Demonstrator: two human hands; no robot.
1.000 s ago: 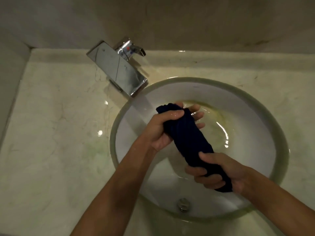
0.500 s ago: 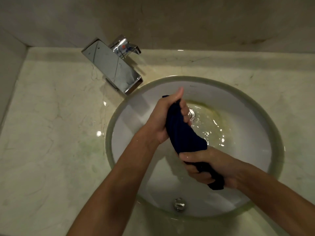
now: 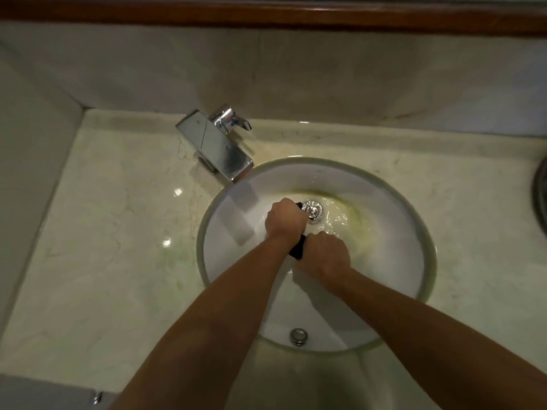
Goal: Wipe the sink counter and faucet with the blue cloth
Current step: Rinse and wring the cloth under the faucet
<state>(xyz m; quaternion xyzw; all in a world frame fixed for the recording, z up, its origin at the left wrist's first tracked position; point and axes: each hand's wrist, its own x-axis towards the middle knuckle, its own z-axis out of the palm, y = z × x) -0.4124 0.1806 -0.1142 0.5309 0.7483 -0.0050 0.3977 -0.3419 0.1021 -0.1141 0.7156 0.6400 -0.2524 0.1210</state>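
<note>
Both my hands are fists over the round white sink basin (image 3: 393,279), close together. My left hand (image 3: 284,219) grips the upper end of the dark blue cloth (image 3: 297,250), and my right hand (image 3: 324,255) grips the lower end. Only a small dark strip of the cloth shows between the fists. The chrome drain (image 3: 313,211) lies just beyond my left hand, with water around it. The flat chrome faucet (image 3: 214,145) stands at the back left of the basin on the pale marble counter (image 3: 112,232).
A side wall closes the counter on the left and a backsplash under a brown wooden ledge (image 3: 266,13) closes the back. A chrome overflow button (image 3: 298,335) sits on the basin's near wall. A dark round object (image 3: 540,193) pokes in at the right edge.
The view has pulled back and up. My hands have closed together on the twisted cloth, so that far less of it shows, and they sit lower in the basin near the drain.
</note>
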